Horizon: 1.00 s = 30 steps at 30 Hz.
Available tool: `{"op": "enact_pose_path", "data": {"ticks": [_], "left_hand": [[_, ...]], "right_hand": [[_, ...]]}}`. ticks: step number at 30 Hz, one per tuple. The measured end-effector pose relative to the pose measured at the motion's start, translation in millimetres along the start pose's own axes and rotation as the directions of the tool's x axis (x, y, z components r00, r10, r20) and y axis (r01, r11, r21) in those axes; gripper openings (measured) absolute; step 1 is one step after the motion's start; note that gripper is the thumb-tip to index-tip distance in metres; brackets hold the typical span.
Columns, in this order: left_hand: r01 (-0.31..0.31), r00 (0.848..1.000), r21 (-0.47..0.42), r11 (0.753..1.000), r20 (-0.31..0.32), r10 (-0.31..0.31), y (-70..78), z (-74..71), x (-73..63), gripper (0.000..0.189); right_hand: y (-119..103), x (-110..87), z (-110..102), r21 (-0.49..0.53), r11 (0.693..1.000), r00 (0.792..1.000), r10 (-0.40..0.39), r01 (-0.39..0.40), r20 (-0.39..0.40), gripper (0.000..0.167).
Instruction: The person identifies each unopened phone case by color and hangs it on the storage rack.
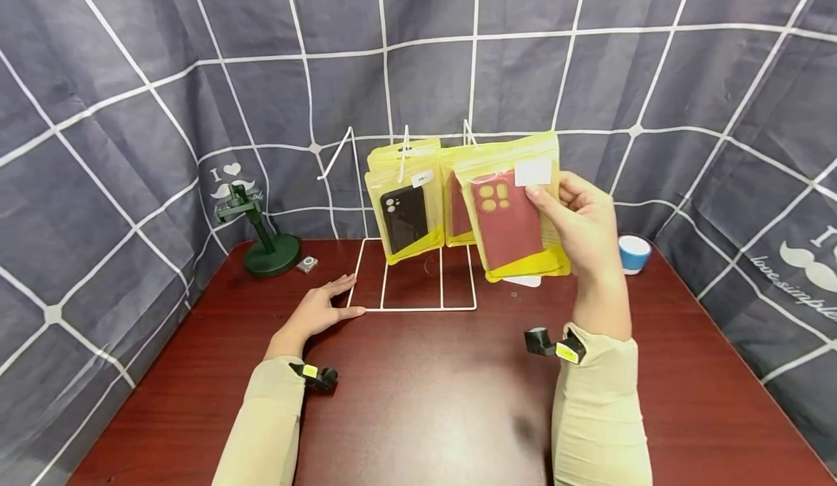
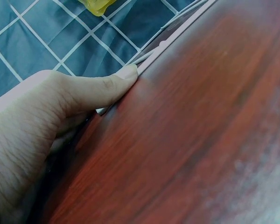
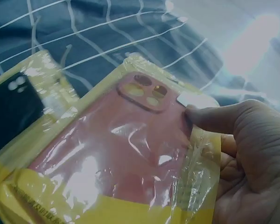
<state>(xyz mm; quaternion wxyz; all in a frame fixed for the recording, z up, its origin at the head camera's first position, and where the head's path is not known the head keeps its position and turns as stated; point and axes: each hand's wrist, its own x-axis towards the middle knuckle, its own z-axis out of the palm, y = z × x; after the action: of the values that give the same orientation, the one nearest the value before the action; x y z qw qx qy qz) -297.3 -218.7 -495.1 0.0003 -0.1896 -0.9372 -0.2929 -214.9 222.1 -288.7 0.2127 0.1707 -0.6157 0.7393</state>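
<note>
My right hand point(image 1: 587, 217) pinches the right edge of a yellow, clear-fronted bag holding a dark red phone case point(image 1: 511, 228). A white label point(image 1: 532, 172) sits near the bag's top. Just behind it, another bag with a red case point(image 1: 460, 213) is partly hidden. On the left hook of these hangs a bag with a black phone case point(image 1: 405, 219). My left hand point(image 1: 318, 307) rests at the front left corner of the white wire rack point(image 1: 418, 310), its thumb touching the wire in the left wrist view. Whether the right-hand bag touches a hook is hidden.
A bare hook point(image 1: 335, 155) sticks out at the rack's left. A green phone stand point(image 1: 264, 250) and a small square object point(image 1: 307, 264) stand at the back left. A blue and white cup point(image 1: 633, 255) is at the back right. Gridded cloth hangs around the table point(image 1: 418, 399).
</note>
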Motion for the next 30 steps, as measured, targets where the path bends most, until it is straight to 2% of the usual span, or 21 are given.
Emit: {"op": "enact_pose_path", "data": {"ticks": [5,12,23,30], "left_hand": [[0.002,1.0,-0.007,1.0,-0.009,-0.002,2.4,-1.3,1.2,0.086],[0.009,1.0,-0.001,1.0,0.002,-0.009,1.8,-0.9,2.1,0.086],[0.006,1.0,-0.008,1.0,-0.004,-0.006,1.4,0.6,1.2,0.087],[0.005,1.0,-0.004,1.0,-0.003,-0.005,1.5,0.8,0.4,0.087]], "right_hand": [[17.0,7.2,2.7,-0.064,0.995,0.997,0.075,-0.072,0.038,0.027],[27.5,9.9,-1.1,-0.097,0.99,0.993,0.105,-0.1,0.046,0.028],[37.3,11.2,-4.4,-0.134,0.98,0.989,0.151,-0.15,0.001,0.029],[51.9,15.8,0.8,-0.175,0.965,0.981,0.185,-0.193,-0.063,0.034]]}}
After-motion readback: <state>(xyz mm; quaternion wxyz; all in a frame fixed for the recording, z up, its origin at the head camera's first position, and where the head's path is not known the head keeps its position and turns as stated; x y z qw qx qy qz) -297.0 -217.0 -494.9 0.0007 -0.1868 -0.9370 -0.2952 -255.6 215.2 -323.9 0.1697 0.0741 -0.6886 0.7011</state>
